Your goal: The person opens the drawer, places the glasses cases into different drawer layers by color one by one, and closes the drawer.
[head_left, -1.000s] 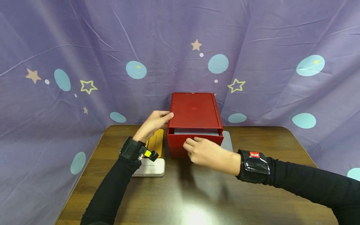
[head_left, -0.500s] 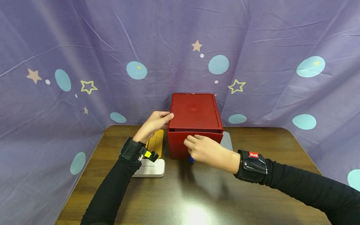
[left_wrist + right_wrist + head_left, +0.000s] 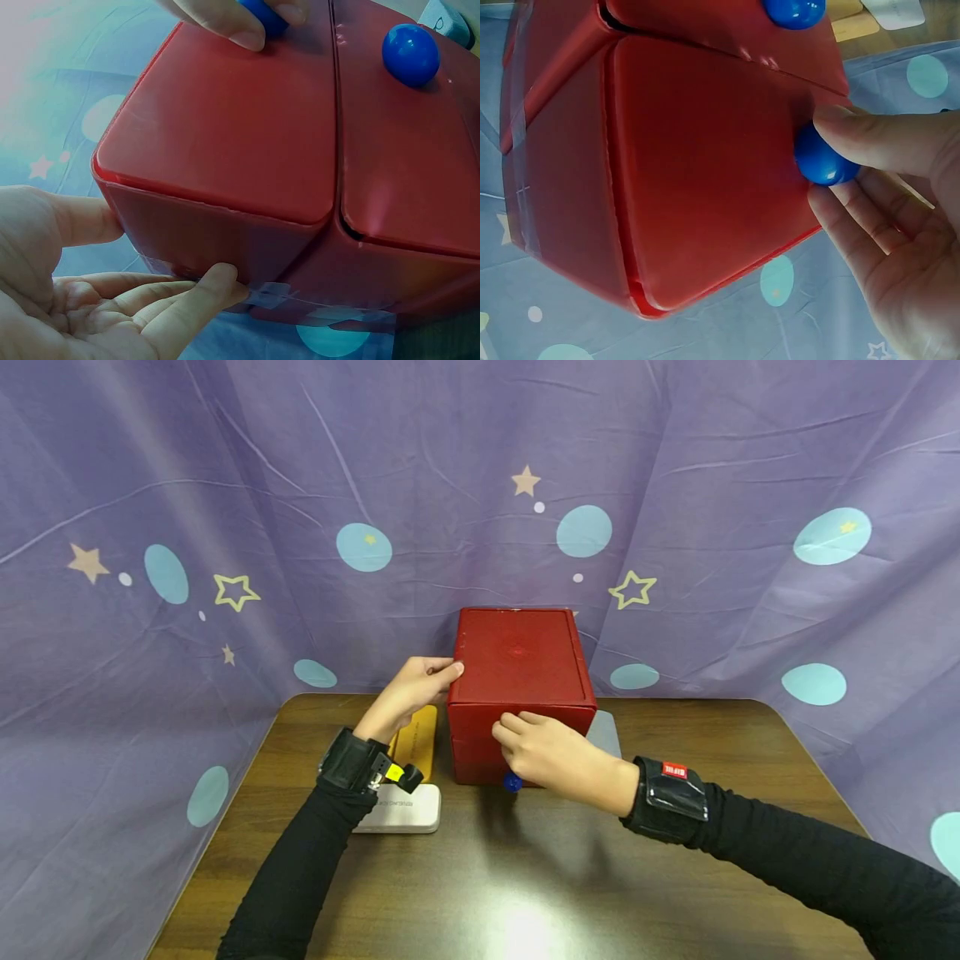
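Two bare hands are at a red plastic box with two drawers (image 3: 519, 681), which stands at the middle of the far edge of the dark brown wooden surface (image 3: 525, 877), close to the purple curtain with stars and circles (image 3: 225, 485). Both drawers look closed, and each one carries a round blue knob. The left hand (image 3: 408, 689) rests against the left side of the box near its top edge; in the left wrist view its fingers (image 3: 187, 296) are nearly straight and only touch the red wall. The right hand (image 3: 551, 752) is at the front of the box, and in the right wrist view its thumb and fingers pinch the upper blue knob (image 3: 823, 159). The lower blue knob (image 3: 512, 783) shows free under this hand. One yellow flat object (image 3: 416, 735) and one white flat case (image 3: 405, 810) lie on the surface just left of the box, near the left wrist. One grey flat object (image 3: 606, 735) lies just right of the box.
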Demonstrator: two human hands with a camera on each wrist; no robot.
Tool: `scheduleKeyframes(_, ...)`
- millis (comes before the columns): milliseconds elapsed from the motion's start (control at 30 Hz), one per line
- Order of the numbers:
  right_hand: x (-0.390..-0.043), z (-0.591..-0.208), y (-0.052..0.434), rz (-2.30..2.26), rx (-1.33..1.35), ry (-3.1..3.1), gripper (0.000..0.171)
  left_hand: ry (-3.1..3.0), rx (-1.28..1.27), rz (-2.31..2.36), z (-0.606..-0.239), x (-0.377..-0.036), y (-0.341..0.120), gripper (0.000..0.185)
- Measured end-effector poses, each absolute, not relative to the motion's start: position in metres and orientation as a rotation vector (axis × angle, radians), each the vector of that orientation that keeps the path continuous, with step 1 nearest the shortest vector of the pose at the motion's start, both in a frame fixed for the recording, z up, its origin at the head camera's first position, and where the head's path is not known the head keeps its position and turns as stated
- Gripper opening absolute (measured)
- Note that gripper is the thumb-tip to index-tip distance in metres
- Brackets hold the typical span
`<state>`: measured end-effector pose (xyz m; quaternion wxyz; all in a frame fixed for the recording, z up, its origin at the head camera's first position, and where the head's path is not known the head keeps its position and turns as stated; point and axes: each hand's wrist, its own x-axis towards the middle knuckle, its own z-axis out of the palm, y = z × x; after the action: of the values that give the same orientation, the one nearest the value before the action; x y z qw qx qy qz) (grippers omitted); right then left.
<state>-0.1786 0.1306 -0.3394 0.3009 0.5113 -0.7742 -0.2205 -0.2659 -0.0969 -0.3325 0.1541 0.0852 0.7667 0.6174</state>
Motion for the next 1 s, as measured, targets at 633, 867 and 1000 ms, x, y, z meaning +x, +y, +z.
scheduleKeyframes(633,-0.1822,-0.3374,0.1358,-0.505,1.382,-2.135,0.013,2.199,0.237,1.766,-0.3322,-0.2661,-0.0966,0.050)
scheduleKeyframes(867,-0.1837,-0.3379,0.1374,-0.484,1.393,-2.120,0.012,2.230,0.220,1.714,-0.3311,-0.2659,-0.0986,0.052)
scheduleKeyframes(1000,-0.1824,-0.3391,0.1366,-0.480,1.390,-2.117,0.014,2.234,0.222,1.708,-0.3312,-0.2645,-0.0987,0.052)
